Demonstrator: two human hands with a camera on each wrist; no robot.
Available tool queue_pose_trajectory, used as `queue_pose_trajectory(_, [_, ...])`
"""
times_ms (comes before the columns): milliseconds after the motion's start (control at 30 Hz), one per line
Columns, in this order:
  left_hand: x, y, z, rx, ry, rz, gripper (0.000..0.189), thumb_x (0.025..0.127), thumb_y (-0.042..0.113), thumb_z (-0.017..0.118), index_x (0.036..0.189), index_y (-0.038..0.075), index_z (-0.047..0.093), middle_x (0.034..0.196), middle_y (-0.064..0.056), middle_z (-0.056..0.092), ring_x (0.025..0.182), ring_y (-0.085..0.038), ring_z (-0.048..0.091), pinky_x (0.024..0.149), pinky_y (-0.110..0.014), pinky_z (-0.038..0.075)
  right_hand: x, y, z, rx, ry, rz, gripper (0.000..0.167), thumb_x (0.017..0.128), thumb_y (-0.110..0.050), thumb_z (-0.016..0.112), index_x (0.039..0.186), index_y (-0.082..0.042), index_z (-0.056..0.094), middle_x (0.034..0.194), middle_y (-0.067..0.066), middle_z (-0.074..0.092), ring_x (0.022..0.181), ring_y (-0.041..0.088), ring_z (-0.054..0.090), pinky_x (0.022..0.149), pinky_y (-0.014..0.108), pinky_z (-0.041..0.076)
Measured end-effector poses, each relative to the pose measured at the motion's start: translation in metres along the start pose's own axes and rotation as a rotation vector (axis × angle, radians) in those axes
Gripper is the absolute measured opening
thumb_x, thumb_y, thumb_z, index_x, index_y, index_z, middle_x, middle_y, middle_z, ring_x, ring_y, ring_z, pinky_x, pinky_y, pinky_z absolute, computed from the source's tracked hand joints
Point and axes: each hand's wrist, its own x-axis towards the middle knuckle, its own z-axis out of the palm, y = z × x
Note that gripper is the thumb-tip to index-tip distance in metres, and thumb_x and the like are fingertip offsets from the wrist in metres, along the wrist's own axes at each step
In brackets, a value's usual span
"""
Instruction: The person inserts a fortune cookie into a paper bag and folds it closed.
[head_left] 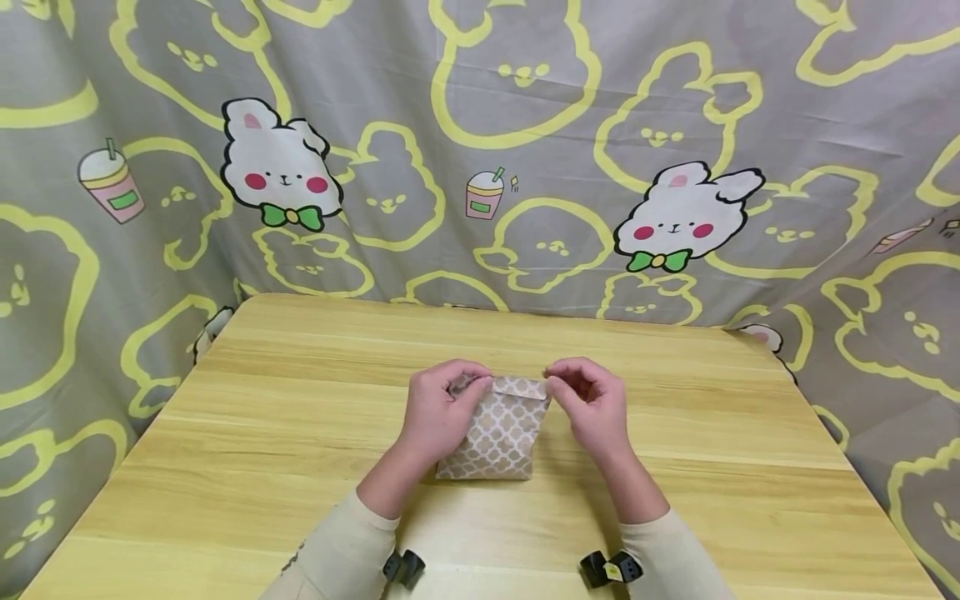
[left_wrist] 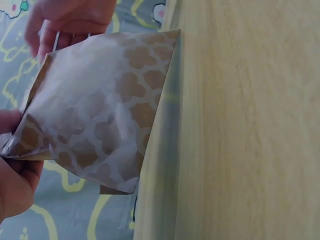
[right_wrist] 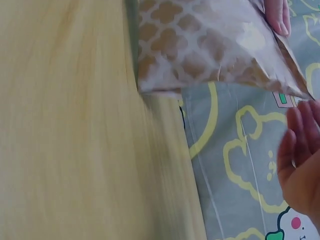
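A small brown paper bag (head_left: pixel 498 433) with a white lattice pattern stands on its base on the table, its top edge folded over into a narrow strip. At the top left corner my left hand (head_left: pixel 442 408) pinches the fold between thumb and fingers. My right hand (head_left: pixel 597 404) pinches the opposite top corner with thumb and index fingertip, the other fingers curled loosely. The left wrist view shows the bag's bulging, creased side (left_wrist: pixel 100 100) with the left hand (left_wrist: pixel 17 187) on its corner. What the bag holds is hidden.
The wooden table (head_left: pixel 300 417) spreads around the bag on all sides. A grey curtain (head_left: pixel 420 75) with yellow outlines and white rabbit heads hangs behind the table and along both sides. Black wrist devices (head_left: pixel 611 569) sit by the cream sleeves (head_left: pixel 341 546).
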Motion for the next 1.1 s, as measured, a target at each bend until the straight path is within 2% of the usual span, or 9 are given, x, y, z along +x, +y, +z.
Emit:
queue_pose_trajectory(100, [0.000,0.000,0.001,-0.005,-0.012,-0.007,0.004,0.090,0.005,0.074,0.089,0.008,0.077,0.087,-0.002,0.074,0.082,-0.011,0.069,0.076,-0.033,0.055,-0.001,0.010,0.001,0.020,-0.119,-0.006,0.013,0.086,0.007,0.073,0.097,0.000,0.074,0.084,0.013,0.069,0.063,0.014,0.056,0.054,0.023,0.045])
queue_pose_trajectory(200, [0.000,0.000,0.001,-0.022,-0.018,-0.019,0.005,0.089,0.004,0.075,0.089,0.008,0.077,0.087,-0.002,0.074,0.083,-0.012,0.069,0.076,-0.033,0.054,-0.001,0.009,0.002,0.021,-0.196,-0.001,0.011,0.086,0.008,0.073,0.094,-0.001,0.074,0.075,0.011,0.066,0.056,0.011,0.050,0.048,0.024,0.040])
queue_pose_trajectory(300, [0.001,0.002,-0.002,-0.047,-0.025,-0.003,0.006,0.088,0.003,0.075,0.089,0.009,0.077,0.087,-0.001,0.073,0.079,-0.015,0.067,0.070,-0.032,0.054,0.000,0.002,0.004,0.052,-0.213,-0.030,0.008,0.085,0.013,0.071,0.089,0.006,0.073,0.071,0.015,0.064,0.055,0.011,0.050,0.048,0.023,0.040])
queue_pose_trajectory(467, [0.003,0.007,-0.006,-0.056,-0.076,0.084,0.006,0.086,0.003,0.078,0.088,0.008,0.077,0.086,0.001,0.072,0.074,-0.015,0.065,0.061,-0.031,0.054,0.001,-0.022,0.008,0.054,-0.258,-0.090,0.009,0.083,0.018,0.070,0.084,0.010,0.073,0.074,0.018,0.068,0.059,0.011,0.054,0.051,0.024,0.044])
queue_pose_trajectory(567, [0.004,0.011,-0.005,-0.017,-0.112,0.121,0.005,0.086,0.003,0.079,0.087,0.008,0.077,0.086,0.003,0.072,0.075,-0.012,0.065,0.062,-0.029,0.055,0.002,-0.030,0.010,0.029,-0.280,-0.120,0.012,0.081,0.019,0.070,0.083,0.008,0.074,0.077,0.016,0.070,0.062,0.013,0.057,0.053,0.026,0.047])
queue_pose_trajectory(667, [0.004,0.013,-0.004,0.044,-0.135,0.132,0.005,0.087,0.005,0.078,0.084,0.009,0.077,0.084,0.005,0.071,0.073,-0.009,0.063,0.061,-0.026,0.054,0.002,-0.034,0.010,0.016,-0.283,-0.137,0.012,0.081,0.020,0.070,0.083,0.008,0.074,0.077,0.016,0.070,0.063,0.014,0.058,0.055,0.027,0.048])
queue_pose_trajectory(833, [0.004,0.013,-0.005,0.128,-0.161,0.148,0.009,0.085,0.003,0.076,0.080,0.010,0.074,0.079,0.005,0.068,0.071,-0.007,0.061,0.063,-0.023,0.053,0.001,-0.031,0.010,0.027,-0.286,-0.129,0.009,0.081,0.019,0.071,0.084,0.011,0.074,0.080,0.022,0.070,0.067,0.015,0.062,0.059,0.024,0.051])
queue_pose_trajectory(1000, [0.004,0.013,-0.007,0.148,-0.213,0.153,0.011,0.083,0.001,0.074,0.077,0.010,0.071,0.077,0.005,0.066,0.071,-0.008,0.060,0.063,-0.023,0.052,-0.001,-0.011,0.008,0.032,-0.284,-0.119,0.013,0.078,0.021,0.071,0.085,0.011,0.074,0.083,0.022,0.071,0.069,0.014,0.065,0.061,0.025,0.053])
queue_pose_trajectory(1100, [0.004,0.013,-0.009,0.159,-0.243,0.141,0.011,0.083,0.001,0.073,0.077,0.010,0.071,0.078,0.006,0.065,0.071,-0.007,0.060,0.063,-0.023,0.052,-0.003,0.000,0.006,0.031,-0.276,-0.094,0.013,0.080,0.018,0.073,0.086,0.007,0.076,0.085,0.020,0.072,0.071,0.014,0.065,0.061,0.026,0.053])
